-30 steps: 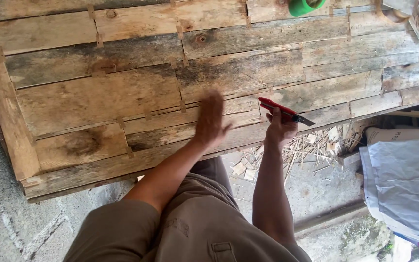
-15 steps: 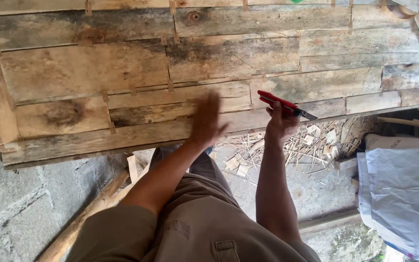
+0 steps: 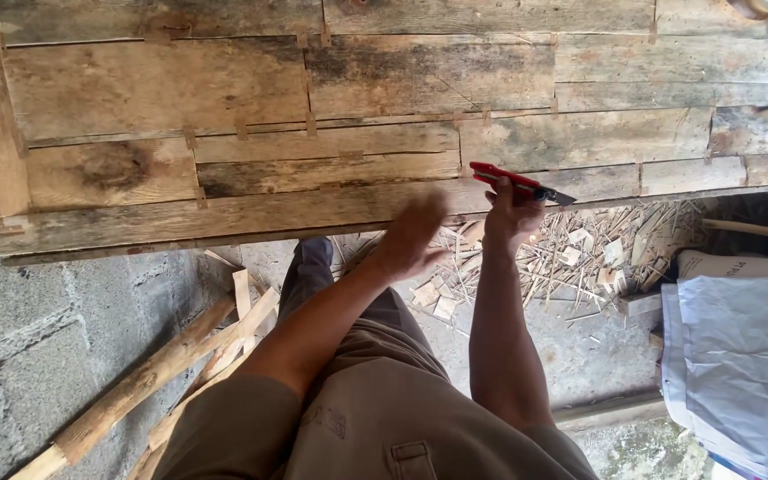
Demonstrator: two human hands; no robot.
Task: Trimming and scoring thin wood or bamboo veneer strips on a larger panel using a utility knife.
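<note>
- Plank tabletop [image 3: 357, 80] fills the upper view; we stand at its near edge.
- White sheets [image 3: 744, 356] at right, wood sticks [image 3: 144, 382] on the floor at left.
- Our left hand [image 3: 411, 238] is blurred, spread flat, grasping nothing, just off the edge.
- Our right hand [image 3: 510, 213] is clenched around a red utility knife [image 3: 517, 182], its blade over the table's edge.

Wood offcuts and splinters [image 3: 580, 258] on concrete floor [image 3: 46, 356] at 3 o'clock. Loose sticks [image 3: 162, 373] at 8 o'clock. White sacking [image 3: 740, 356] at 4 o'clock, edge of view.
</note>
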